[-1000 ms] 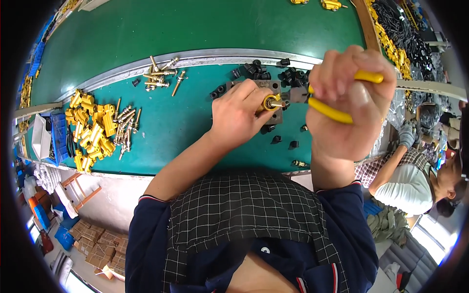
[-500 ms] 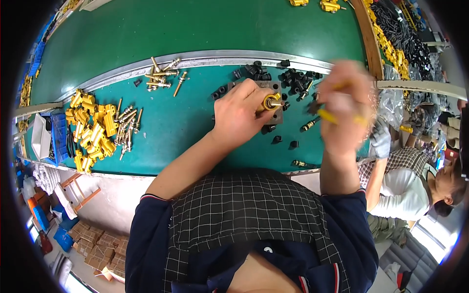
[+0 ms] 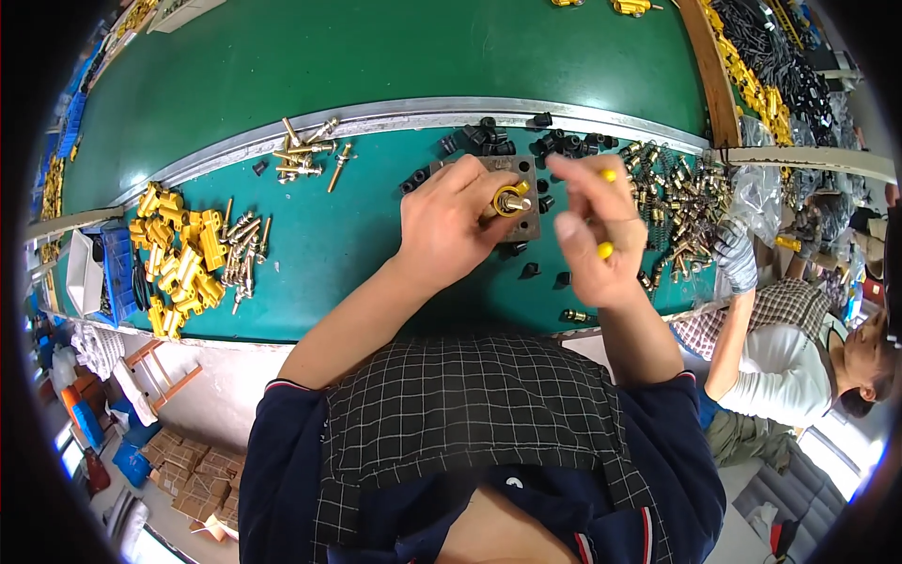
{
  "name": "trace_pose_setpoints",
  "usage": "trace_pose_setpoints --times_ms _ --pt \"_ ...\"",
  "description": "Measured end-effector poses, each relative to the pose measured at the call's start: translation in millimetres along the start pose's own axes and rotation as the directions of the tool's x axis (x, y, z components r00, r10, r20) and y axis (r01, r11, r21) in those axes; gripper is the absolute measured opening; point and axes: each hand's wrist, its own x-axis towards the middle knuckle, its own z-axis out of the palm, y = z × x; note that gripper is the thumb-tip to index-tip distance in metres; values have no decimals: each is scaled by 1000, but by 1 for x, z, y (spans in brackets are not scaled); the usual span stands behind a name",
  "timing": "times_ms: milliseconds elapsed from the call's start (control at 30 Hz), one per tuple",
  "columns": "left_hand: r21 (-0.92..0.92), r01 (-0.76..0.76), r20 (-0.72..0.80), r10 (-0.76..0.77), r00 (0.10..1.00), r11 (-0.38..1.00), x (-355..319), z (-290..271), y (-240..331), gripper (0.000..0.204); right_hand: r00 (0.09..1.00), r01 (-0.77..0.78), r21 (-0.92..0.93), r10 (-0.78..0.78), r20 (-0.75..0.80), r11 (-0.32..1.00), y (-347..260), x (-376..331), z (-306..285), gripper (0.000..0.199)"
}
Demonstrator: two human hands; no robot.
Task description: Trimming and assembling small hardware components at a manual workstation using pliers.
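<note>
My left hand [image 3: 446, 221] is closed round a yellow cylindrical fitting [image 3: 508, 201], with a metal rod end standing up from its middle. The fitting is over a drilled grey metal block [image 3: 528, 226] on the green bench. Just to the right, my right hand [image 3: 606, 230] curls round what look like pliers; only their yellow handle ends [image 3: 605, 250] show between the fingers, and the jaws are hidden. Black rubber caps [image 3: 489, 138] lie behind and around the block. A small brass-and-black spring part [image 3: 577, 316] rests near the front edge.
Yellow housings [image 3: 178, 254] and metal rods [image 3: 246, 244] are heaped at the left, beside a blue bin [image 3: 116, 268]. More rods [image 3: 303, 160] lie by the metal rail [image 3: 404, 109]. Small brass parts and springs [image 3: 672, 202] spread at right, near a co-worker's gloved hand [image 3: 736, 256].
My right hand, blurred before, has swung left toward the fitting with the pliers, uncovering the brass parts pile. My left hand still holds the fitting at the block.
</note>
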Motion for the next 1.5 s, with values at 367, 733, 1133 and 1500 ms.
trace_pose_setpoints --times_ms 367,733,1133,1500 --pt "-36 52 8 -52 999 998 3 -1 1 32 901 352 95 -365 235 931 -7 -13 5 37" --pt "-58 9 71 -5 997 998 2 -6 -2 34 984 141 -55 -133 119 989 1 -5 9 39" --pt "-20 -37 66 38 997 999 6 -5 -4 38 979 42 30 -47 197 999 -3 -2 11 53" --pt "5 -88 54 87 995 996 10 -3 -4 34 849 432 143 -455 270 891 3 -30 -2 40"
